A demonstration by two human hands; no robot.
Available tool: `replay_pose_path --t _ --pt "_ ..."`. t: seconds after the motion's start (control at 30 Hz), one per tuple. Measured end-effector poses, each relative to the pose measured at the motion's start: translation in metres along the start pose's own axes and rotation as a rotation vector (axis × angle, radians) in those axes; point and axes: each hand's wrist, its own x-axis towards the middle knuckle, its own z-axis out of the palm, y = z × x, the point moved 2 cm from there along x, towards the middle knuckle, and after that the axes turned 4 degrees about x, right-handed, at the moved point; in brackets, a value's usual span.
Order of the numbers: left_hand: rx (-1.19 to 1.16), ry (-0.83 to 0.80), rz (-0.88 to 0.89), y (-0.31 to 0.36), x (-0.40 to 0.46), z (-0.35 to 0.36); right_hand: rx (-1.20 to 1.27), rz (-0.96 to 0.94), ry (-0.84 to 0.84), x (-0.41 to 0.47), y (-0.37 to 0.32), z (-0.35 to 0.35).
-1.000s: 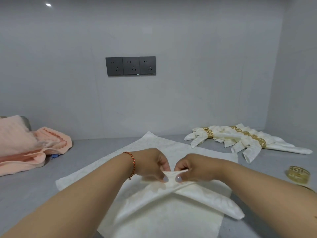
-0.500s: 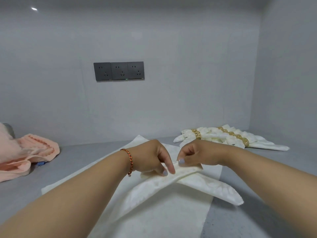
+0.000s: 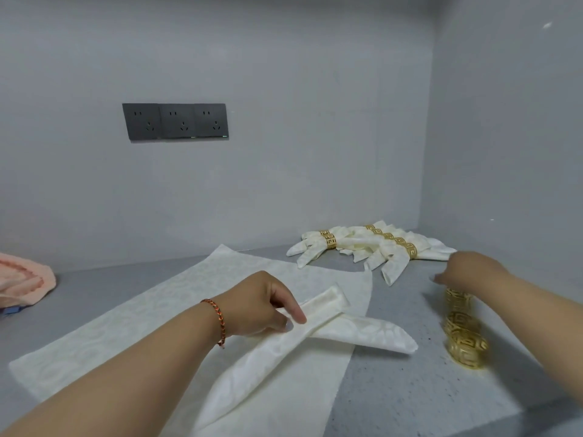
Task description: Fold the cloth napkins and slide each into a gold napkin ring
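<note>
Here, the left hand [image 3: 262, 305] pinches the crossing of a folded white napkin [image 3: 303, 339], which lies on flat napkins [image 3: 132, 329] on a grey counter [image 3: 410, 389]. The right hand [image 3: 467, 269] reaches over loose gold rings [image 3: 463, 332]; its fingers are blurred, grip unclear. Ringed napkins [image 3: 372, 247] lie behind.

A grey counter [image 3: 394, 392] runs back to a pale grey wall [image 3: 284, 89], with a second wall [image 3: 511, 137] closing the right side to form a corner. On the back wall sits a dark plate of three sockets [image 3: 175, 122] side by side, with a small green mark at its lower right corner. At the left edge, a peach towel [image 3: 23, 282] lies bunched on the counter, with a bit of something blue [image 3: 11, 310] just under it, too small to identify.
</note>
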Motion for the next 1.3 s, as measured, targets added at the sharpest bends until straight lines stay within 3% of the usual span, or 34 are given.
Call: replay_pose_path --t 0.2,0.5,0.7,0.77,0.8,0.9,0.97,1.13,1.3 --pt "-0.037 0.017 -0.021 -0.014 -0.014 -0.012 -0.054 0.058 -0.092 0.022 0.007 0.029" --pt "0.004 -0.021 -0.083 -0.040 -0.044 -0.037 -0.040 0.053 -0.047 0.025 -0.009 0.043" --pt "-0.004 0.059 -0.101 -0.048 -0.056 -0.049 -0.082 -0.111 -0.036 0.021 -0.032 0.036" --pt "-0.038 0.098 -0.108 -0.052 -0.060 -0.056 0.046 -0.193 0.014 0.011 -0.048 0.025" --pt "-0.057 0.118 -0.117 -0.053 -0.063 -0.061 0.231 -0.212 0.018 0.005 -0.057 0.019" --pt "-0.093 0.171 -0.140 -0.057 -0.071 -0.071 1.100 -0.245 -0.151 -0.031 -0.087 0.009" --pt "-0.113 0.188 -0.151 -0.056 -0.077 -0.075 1.422 -0.313 -0.324 -0.060 -0.101 0.004" --pt "-0.124 0.225 -0.164 -0.052 -0.089 -0.078 1.537 -0.452 -0.590 -0.106 -0.112 0.012" --pt "-0.122 0.242 -0.154 -0.049 -0.094 -0.077 1.329 -0.514 -0.466 -0.116 -0.115 0.022"
